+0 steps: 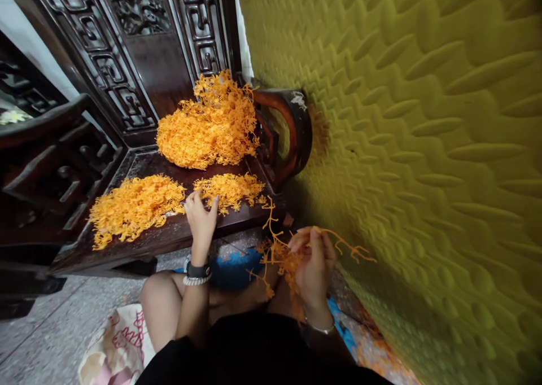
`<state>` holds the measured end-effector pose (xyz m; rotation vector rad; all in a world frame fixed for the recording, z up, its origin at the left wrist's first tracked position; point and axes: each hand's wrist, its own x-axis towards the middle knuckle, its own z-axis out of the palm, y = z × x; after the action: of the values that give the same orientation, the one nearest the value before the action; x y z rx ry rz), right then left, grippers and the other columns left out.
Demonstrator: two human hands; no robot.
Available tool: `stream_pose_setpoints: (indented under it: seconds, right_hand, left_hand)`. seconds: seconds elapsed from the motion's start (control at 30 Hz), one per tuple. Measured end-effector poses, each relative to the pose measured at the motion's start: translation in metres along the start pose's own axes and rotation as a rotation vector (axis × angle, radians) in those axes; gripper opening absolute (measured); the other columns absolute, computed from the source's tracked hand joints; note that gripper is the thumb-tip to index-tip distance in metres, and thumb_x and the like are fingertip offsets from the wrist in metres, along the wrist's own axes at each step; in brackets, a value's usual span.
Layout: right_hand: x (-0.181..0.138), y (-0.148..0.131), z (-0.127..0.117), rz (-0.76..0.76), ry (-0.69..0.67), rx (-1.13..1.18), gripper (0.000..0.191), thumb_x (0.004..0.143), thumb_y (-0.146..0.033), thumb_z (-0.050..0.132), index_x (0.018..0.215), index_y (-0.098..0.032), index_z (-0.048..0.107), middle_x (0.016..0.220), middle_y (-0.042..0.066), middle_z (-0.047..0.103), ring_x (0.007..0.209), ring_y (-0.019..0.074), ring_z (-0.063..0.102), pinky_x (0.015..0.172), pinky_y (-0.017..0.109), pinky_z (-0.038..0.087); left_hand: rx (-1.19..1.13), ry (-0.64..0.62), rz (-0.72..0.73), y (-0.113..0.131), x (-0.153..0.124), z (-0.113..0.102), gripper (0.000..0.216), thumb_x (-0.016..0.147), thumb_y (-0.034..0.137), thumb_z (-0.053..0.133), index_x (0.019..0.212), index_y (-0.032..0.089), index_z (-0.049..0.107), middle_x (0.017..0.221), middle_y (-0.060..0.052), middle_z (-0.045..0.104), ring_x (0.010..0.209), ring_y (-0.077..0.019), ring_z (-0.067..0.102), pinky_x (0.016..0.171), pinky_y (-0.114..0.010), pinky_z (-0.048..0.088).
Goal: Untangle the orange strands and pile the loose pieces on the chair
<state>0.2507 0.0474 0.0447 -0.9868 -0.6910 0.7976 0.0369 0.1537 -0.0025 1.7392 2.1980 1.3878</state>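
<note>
My right hand (314, 261) is closed around several thin orange branched plastic sprigs (277, 252); some stick out to the left and one juts out to the right. At the front edge of the wooden seat, my left hand (201, 213) has its thumb apart from its fingers. Its fingertips reach the near left side of a small orange heap (231, 190) of the same branched pieces. Farther left lies a longer heap (138, 204) of them, close to the left hand. Behind both, a large orange mound (212, 125) rests against the carved chair back.
The dark wooden seat (169, 227) has a curved armrest (298, 131) on its right. A yellow padded wall (402, 136) runs close along my right side. A cloth bag (116, 345) with red print lies on the floor at lower left. Something blue (237, 266) lies below the seat.
</note>
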Motion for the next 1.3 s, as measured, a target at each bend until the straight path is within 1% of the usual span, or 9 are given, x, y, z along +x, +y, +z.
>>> stream_pose_setpoints:
  seconds: [0.2, 0.37, 0.5, 0.57, 0.7, 0.83, 1.0, 1.13, 1.3]
  right_hand:
    - [0.016, -0.005, 0.014, 0.176, -0.142, 0.289, 0.029, 0.086, -0.041, 0.059, 0.065, -0.021, 0.061, 0.055, -0.004, 0.052, 0.061, 0.0126, 0.055, 0.074, 0.03, 0.046]
    - [0.019, -0.013, 0.021, 0.364, -0.263, 0.521, 0.025, 0.085, -0.038, 0.06, 0.064, -0.024, 0.061, 0.06, -0.004, 0.054, 0.071, 0.013, 0.058, 0.085, 0.031, 0.047]
    - [0.015, -0.014, 0.025, 0.476, -0.333, 0.629, 0.027, 0.086, -0.04, 0.059, 0.065, -0.025, 0.06, 0.063, -0.005, 0.054, 0.072, 0.0124, 0.058, 0.085, 0.032, 0.048]
    - [0.013, -0.014, 0.023, 0.488, -0.355, 0.611, 0.025, 0.085, -0.041, 0.06, 0.066, -0.025, 0.061, 0.065, -0.005, 0.056, 0.073, 0.0125, 0.059, 0.085, 0.033, 0.049]
    - [0.014, -0.013, 0.017, 0.442, -0.41, 0.428, 0.02, 0.082, -0.042, 0.064, 0.073, -0.024, 0.068, 0.076, -0.002, 0.065, 0.083, 0.0152, 0.063, 0.085, 0.034, 0.05]
    - [0.013, -0.012, 0.013, 0.323, -0.398, 0.228, 0.019, 0.08, -0.04, 0.067, 0.077, -0.022, 0.072, 0.086, 0.0, 0.068, 0.082, 0.014, 0.062, 0.074, 0.028, 0.051]
    - [0.008, -0.004, 0.011, 0.247, -0.346, 0.123, 0.022, 0.083, -0.039, 0.065, 0.074, -0.02, 0.071, 0.062, -0.004, 0.057, 0.057, 0.0082, 0.053, 0.059, 0.023, 0.046]
    - [0.011, -0.004, 0.007, 0.195, -0.253, 0.088, 0.024, 0.086, -0.042, 0.061, 0.078, -0.02, 0.069, 0.053, -0.006, 0.049, 0.049, 0.0073, 0.046, 0.054, 0.023, 0.043]
    - [0.017, -0.013, 0.003, 0.124, -0.142, 0.068, 0.025, 0.084, -0.044, 0.062, 0.076, -0.021, 0.065, 0.051, -0.006, 0.049, 0.047, 0.0082, 0.047, 0.053, 0.025, 0.044]
  left_hand:
    - [-0.235, 0.071, 0.077, 0.026, -0.032, -0.025, 0.037, 0.09, 0.039, 0.055, 0.119, 0.016, 0.057, 0.123, -0.014, 0.059, 0.118, -0.0266, 0.052, 0.104, -0.044, 0.038]
    - [-0.493, -0.55, 0.291, 0.059, -0.084, -0.04, 0.027, 0.093, 0.039, 0.051, 0.11, 0.022, 0.064, 0.119, -0.009, 0.065, 0.115, -0.0224, 0.056, 0.102, -0.04, 0.043]
    - [-0.478, -0.774, 0.428, 0.069, -0.101, -0.034, 0.044, 0.085, 0.044, 0.063, 0.122, 0.019, 0.058, 0.131, -0.012, 0.058, 0.127, -0.0268, 0.048, 0.117, -0.05, 0.024]
    - [-0.487, -0.81, 0.413, 0.069, -0.104, -0.033, 0.025, 0.092, 0.039, 0.054, 0.101, 0.019, 0.065, 0.107, -0.006, 0.068, 0.108, -0.0221, 0.059, 0.119, -0.052, 0.013]
    - [-0.559, -0.859, 0.258, 0.066, -0.104, -0.044, 0.036, 0.097, 0.036, 0.04, 0.07, 0.017, 0.057, 0.064, 0.006, 0.056, 0.063, -0.0106, 0.054, 0.119, -0.047, 0.02]
    - [-0.62, -0.872, 0.202, 0.066, -0.103, -0.064, 0.028, 0.094, 0.038, 0.047, 0.078, 0.018, 0.059, 0.073, 0.005, 0.061, 0.074, -0.0124, 0.058, 0.118, -0.044, 0.022]
    - [-0.686, -0.924, 0.104, 0.066, -0.103, -0.078, 0.035, 0.094, 0.044, 0.046, 0.074, 0.018, 0.059, 0.073, 0.0, 0.062, 0.079, -0.0167, 0.058, 0.095, -0.033, 0.043]
    - [-0.659, -0.98, 0.016, 0.059, -0.102, -0.077, 0.031, 0.093, 0.043, 0.047, 0.085, 0.019, 0.063, 0.079, -0.002, 0.064, 0.076, -0.0165, 0.058, 0.071, -0.025, 0.044]
    - [-0.478, -0.978, 0.073, 0.047, -0.104, -0.065, 0.017, 0.086, 0.031, 0.055, 0.074, 0.019, 0.057, 0.072, 0.002, 0.062, 0.067, -0.0141, 0.056, 0.068, -0.025, 0.044]
